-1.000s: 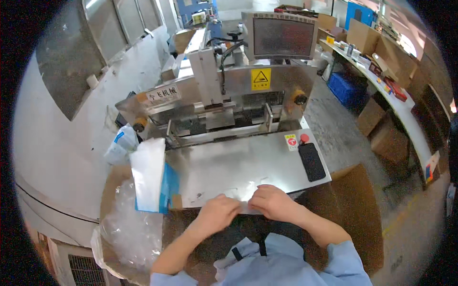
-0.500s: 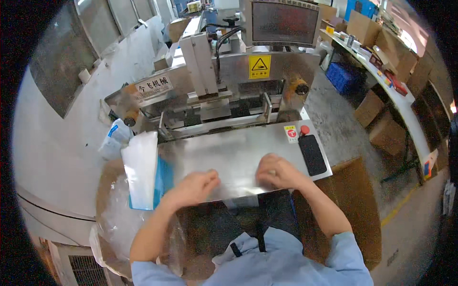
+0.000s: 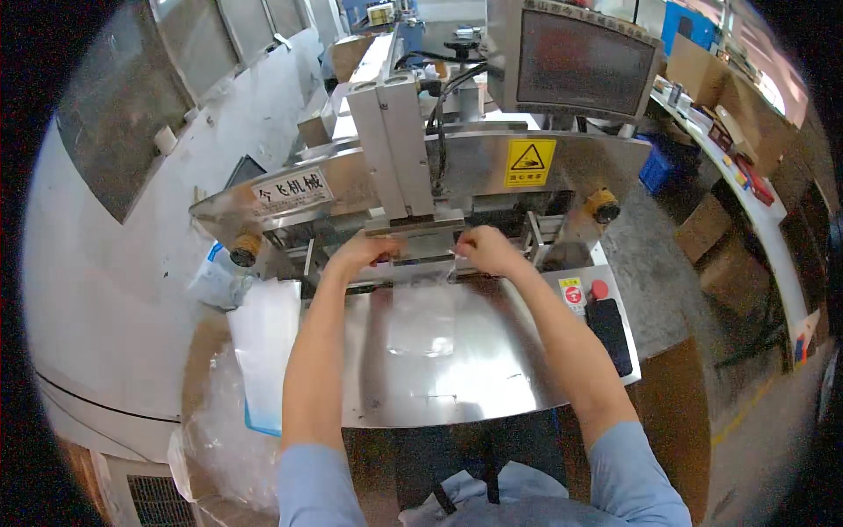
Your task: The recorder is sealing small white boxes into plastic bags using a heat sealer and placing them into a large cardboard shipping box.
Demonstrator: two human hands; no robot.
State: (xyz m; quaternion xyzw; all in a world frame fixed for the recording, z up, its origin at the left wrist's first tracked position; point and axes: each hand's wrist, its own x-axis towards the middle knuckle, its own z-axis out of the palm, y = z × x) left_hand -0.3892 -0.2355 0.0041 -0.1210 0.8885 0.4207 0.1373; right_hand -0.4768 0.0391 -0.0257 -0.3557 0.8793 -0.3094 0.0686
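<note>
A clear plastic bag point(image 3: 421, 321) hangs from the machine's slot over the steel worktop point(image 3: 492, 373). My left hand point(image 3: 360, 256) is at the bag's upper left, fingers closed on its edge. At the upper right, my right hand point(image 3: 489, 251) pinches the edge between thumb and fingers. Both hands are just in front of the metal press block point(image 3: 426, 241), under the upright grey column point(image 3: 392, 145). Where the bag's top edge ends inside the slot is hard to make out.
White sheets point(image 3: 266, 338) in a blue wrapper lie left of the worktop, above a box of clear plastic bags point(image 3: 233, 439). A black phone point(image 3: 608, 335) and a red button point(image 3: 599, 289) are at the right end. A monitor point(image 3: 584, 66) stands behind the machine.
Both hands have moved forward from the worktop's front edge to the machine's slot. A clear bag now shows between them. The view has shifted, so the machine appears lower.
</note>
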